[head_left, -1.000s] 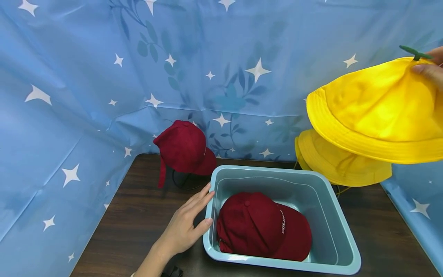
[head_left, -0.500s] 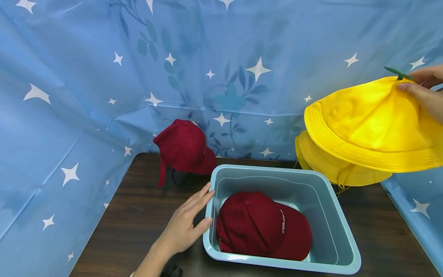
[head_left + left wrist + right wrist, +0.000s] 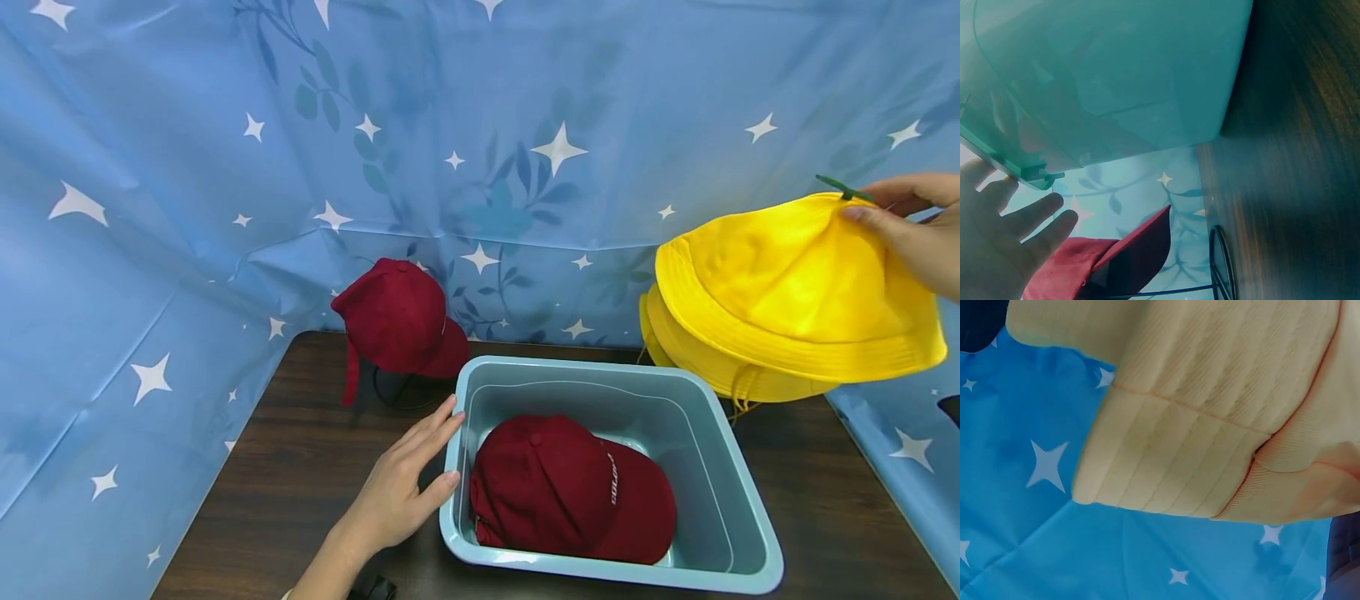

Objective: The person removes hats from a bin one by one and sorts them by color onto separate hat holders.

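My right hand (image 3: 918, 225) pinches the crown of a yellow bucket hat (image 3: 787, 275) beside its green sprout, holding it up at the right of the head view. Its stitched brim (image 3: 1166, 450) fills much of the right wrist view. Behind and below it, a second yellow hat (image 3: 686, 350) is partly hidden. My left hand (image 3: 405, 483) has its fingers extended against the left rim of a light-blue plastic bin (image 3: 705, 492). In that bin lies a dark red baseball cap (image 3: 540, 483), brim to the right. The left wrist view shows the left fingers (image 3: 1035, 215) at the rim.
Another red cap (image 3: 397, 317) sits on a black wire stand (image 3: 1212, 256) at the back left of the dark wooden table (image 3: 270, 475). A blue star-patterned cloth (image 3: 225, 167) hangs behind and along the sides.
My right hand has come down and slightly left with the yellow bucket hat, which covers more of the hat behind it. The left hand, bin and red caps have stayed put.
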Action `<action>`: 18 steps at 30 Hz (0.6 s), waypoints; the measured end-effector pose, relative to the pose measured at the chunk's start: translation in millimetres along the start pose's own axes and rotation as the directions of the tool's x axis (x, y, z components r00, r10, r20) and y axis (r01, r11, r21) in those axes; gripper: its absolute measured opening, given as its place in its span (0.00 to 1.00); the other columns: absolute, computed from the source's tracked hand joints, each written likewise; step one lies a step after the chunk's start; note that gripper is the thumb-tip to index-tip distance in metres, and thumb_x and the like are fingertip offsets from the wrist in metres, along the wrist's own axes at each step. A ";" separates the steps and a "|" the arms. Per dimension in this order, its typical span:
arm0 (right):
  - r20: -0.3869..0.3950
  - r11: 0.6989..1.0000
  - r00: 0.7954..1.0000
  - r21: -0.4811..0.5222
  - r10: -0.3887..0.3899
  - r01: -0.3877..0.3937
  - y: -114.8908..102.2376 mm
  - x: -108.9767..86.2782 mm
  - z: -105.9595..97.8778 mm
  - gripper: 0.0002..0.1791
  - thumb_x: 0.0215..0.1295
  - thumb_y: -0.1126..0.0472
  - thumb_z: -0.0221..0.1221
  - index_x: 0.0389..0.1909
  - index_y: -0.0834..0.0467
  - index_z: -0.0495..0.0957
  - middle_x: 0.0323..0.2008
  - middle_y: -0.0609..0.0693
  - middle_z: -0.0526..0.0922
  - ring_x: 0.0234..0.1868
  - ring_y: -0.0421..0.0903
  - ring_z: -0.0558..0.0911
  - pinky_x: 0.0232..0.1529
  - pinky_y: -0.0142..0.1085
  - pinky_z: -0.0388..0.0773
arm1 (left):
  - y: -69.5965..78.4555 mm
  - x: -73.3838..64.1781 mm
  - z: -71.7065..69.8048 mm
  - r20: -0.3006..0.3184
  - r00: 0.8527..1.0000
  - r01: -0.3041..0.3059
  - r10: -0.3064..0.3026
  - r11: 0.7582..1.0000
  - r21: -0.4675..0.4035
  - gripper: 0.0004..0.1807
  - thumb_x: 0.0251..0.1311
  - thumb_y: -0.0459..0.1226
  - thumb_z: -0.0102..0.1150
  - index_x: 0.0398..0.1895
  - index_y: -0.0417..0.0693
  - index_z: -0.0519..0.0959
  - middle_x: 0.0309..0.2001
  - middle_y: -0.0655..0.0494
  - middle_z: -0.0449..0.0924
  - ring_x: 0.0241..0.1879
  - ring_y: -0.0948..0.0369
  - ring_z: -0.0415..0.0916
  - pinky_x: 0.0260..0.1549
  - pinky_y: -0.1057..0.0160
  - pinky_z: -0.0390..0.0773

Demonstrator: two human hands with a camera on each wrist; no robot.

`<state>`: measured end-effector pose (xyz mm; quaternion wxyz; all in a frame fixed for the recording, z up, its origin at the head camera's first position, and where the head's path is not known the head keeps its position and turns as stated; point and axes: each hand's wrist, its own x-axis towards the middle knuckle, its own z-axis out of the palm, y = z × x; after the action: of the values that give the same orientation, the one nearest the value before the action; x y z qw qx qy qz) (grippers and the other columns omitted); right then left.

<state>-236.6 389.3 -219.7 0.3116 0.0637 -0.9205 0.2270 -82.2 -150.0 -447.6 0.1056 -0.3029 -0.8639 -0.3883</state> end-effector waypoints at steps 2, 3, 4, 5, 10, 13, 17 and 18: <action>0.023 1.000 0.999 -0.002 0.022 -0.022 -0.5 -1.5 1.6 0.18 0.75 0.66 0.61 0.52 0.80 0.78 0.25 0.10 0.59 0.26 0.14 0.61 0.24 0.10 0.59 | 0.1 -0.2 -0.1 0.001 1.000 0.003 -0.003 1.000 -0.002 0.34 0.72 0.41 0.57 0.80 0.47 0.65 0.82 0.54 0.55 0.77 0.51 0.62 0.65 0.37 0.72; 0.034 0.999 0.999 0.002 0.034 -0.034 -0.4 -2.3 2.3 0.18 0.75 0.65 0.61 0.52 0.80 0.78 0.25 0.11 0.60 0.26 0.15 0.61 0.23 0.11 0.59 | 0.2 -0.3 -0.2 0.000 1.000 0.003 -0.003 1.000 -0.002 0.34 0.72 0.41 0.57 0.80 0.47 0.65 0.82 0.54 0.55 0.77 0.51 0.62 0.65 0.37 0.72; 0.043 0.999 0.998 0.005 0.043 -0.043 0.0 -2.8 3.5 0.18 0.76 0.65 0.60 0.53 0.80 0.77 0.25 0.12 0.60 0.25 0.15 0.62 0.23 0.11 0.60 | 0.3 -0.3 -0.3 0.001 1.000 0.003 -0.003 1.000 -0.002 0.34 0.72 0.41 0.57 0.80 0.47 0.65 0.82 0.54 0.55 0.77 0.51 0.62 0.66 0.37 0.72; 0.055 0.998 0.997 0.009 0.057 -0.058 0.7 -3.5 4.6 0.19 0.76 0.64 0.59 0.53 0.80 0.77 0.25 0.13 0.61 0.25 0.16 0.62 0.23 0.11 0.61 | 0.6 -0.2 -0.5 0.000 1.000 0.003 -0.003 1.000 -0.003 0.34 0.72 0.41 0.58 0.80 0.47 0.65 0.82 0.54 0.55 0.77 0.52 0.62 0.66 0.37 0.72; 0.075 0.998 0.995 0.001 0.069 -0.069 5.6 -7.0 12.0 0.19 0.77 0.65 0.58 0.54 0.80 0.77 0.28 0.38 0.76 0.28 0.17 0.61 0.26 0.10 0.60 | 0.9 -0.2 -0.5 -0.001 1.000 -0.001 0.001 1.000 -0.001 0.34 0.72 0.41 0.58 0.80 0.47 0.65 0.82 0.55 0.55 0.77 0.52 0.62 0.66 0.38 0.72; 0.086 0.997 0.994 -0.014 0.073 -0.072 7.8 -9.8 16.2 0.18 0.77 0.66 0.58 0.55 0.80 0.76 0.37 0.67 0.77 0.29 0.19 0.60 0.27 0.11 0.59 | 1.0 -0.4 -0.3 0.001 1.000 0.001 -0.001 1.000 -0.002 0.34 0.73 0.41 0.58 0.80 0.47 0.65 0.82 0.55 0.55 0.77 0.52 0.62 0.66 0.38 0.72; 0.125 0.993 0.986 -0.037 0.113 -0.109 9.2 -12.6 18.6 0.21 0.79 0.63 0.56 0.57 0.80 0.75 0.45 0.76 0.75 0.27 0.19 0.60 0.25 0.11 0.59 | 1.0 -0.6 0.0 0.000 1.000 0.001 -0.001 1.000 -0.003 0.34 0.72 0.41 0.58 0.80 0.47 0.65 0.82 0.54 0.55 0.77 0.51 0.62 0.66 0.38 0.72; 0.135 0.992 0.983 -0.045 0.125 -0.120 9.7 -13.3 18.6 0.22 0.79 0.62 0.56 0.58 0.80 0.74 0.45 0.76 0.74 0.26 0.20 0.60 0.24 0.11 0.60 | 1.0 -0.7 0.0 0.000 1.000 0.000 0.000 1.000 -0.003 0.34 0.72 0.41 0.58 0.80 0.47 0.65 0.82 0.54 0.55 0.77 0.51 0.62 0.66 0.38 0.72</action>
<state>-238.6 389.1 -244.4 0.2338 0.0168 -0.9460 0.2239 -81.0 -149.8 -447.3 0.1053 -0.3031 -0.8632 -0.3898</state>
